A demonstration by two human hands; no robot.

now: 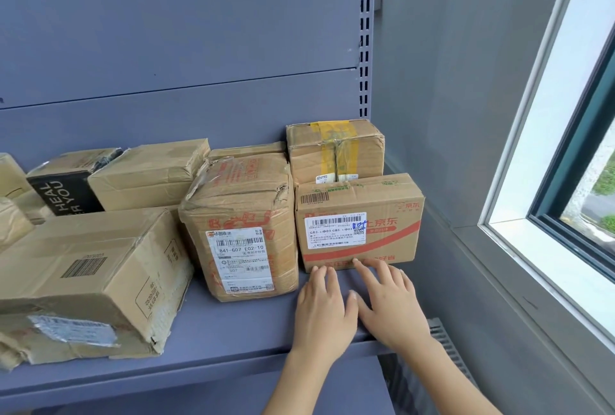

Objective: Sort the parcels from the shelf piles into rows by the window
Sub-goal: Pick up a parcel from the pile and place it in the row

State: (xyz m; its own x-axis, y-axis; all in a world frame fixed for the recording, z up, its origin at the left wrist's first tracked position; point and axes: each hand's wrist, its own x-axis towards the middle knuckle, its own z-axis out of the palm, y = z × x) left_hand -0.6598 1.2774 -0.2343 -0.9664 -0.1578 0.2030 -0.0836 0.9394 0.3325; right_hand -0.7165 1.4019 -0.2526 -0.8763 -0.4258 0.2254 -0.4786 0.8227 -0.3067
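A cardboard parcel with red print and a white label [359, 221] stands at the right end of the grey shelf [239, 324], nearest the window [585, 155]. Both hands lie flat on the shelf in front of it. My left hand [324, 308] and my right hand [391, 301] have fingers spread, with fingertips touching the parcel's lower front edge. Neither hand holds anything. Behind this parcel sits a box with yellow tape [334, 151]. To its left stands a tall taped parcel [243, 228] with a white label.
A large battered carton [90, 281] lies at the shelf's left front. Behind it sit a black-printed box [65, 195] and a plain carton [146, 175]. The grey wall [449, 81] and window sill close off the right side.
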